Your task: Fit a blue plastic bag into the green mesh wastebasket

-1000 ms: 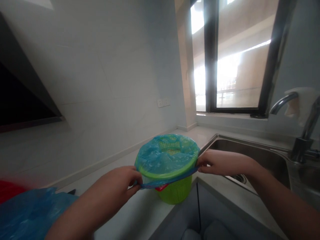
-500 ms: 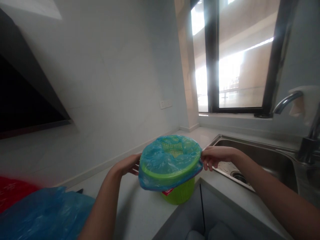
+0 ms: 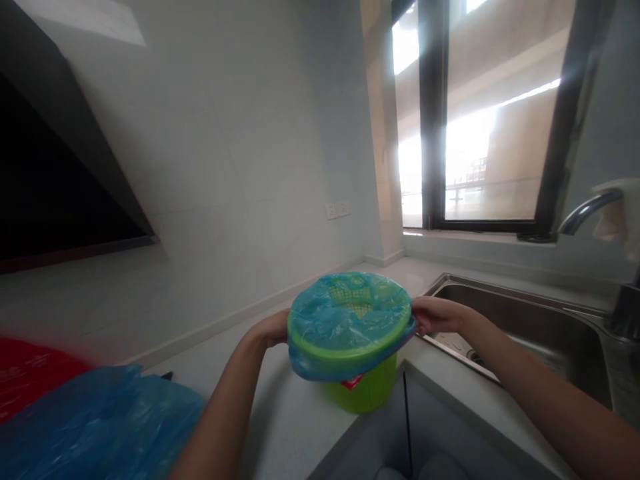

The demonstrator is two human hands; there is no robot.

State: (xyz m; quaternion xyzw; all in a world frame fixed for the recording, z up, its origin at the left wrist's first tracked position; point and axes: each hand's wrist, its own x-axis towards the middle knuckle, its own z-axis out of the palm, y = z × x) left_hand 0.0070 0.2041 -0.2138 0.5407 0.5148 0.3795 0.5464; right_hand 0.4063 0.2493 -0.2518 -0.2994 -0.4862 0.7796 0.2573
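A lime-green plastic basket (image 3: 367, 387) with openwork sides stands at the counter corner. A thin blue plastic bag (image 3: 320, 327) lines it, folded out over the rim and hanging below it on the outside. My left hand (image 3: 274, 328) is closed at the left side of the rim, its fingertips hidden behind the bag's edge. On the right side, my right hand (image 3: 434, 315) pinches the bag's edge against the rim. A red label (image 3: 353, 382) shows below the bag on the basket's front.
More blue plastic (image 3: 100, 427) lies at the lower left beside a red bag (image 3: 35, 373). To the right is a steel sink (image 3: 530, 333) with a faucet (image 3: 590, 210). A dark range hood (image 3: 65, 173) juts out at upper left. The white counter (image 3: 285, 407) runs along the wall.
Both hands have closed in on the rim, with fingers that were more spread now curled at the bag's edge. The whole view has shifted slightly, moving everything a little rightward.
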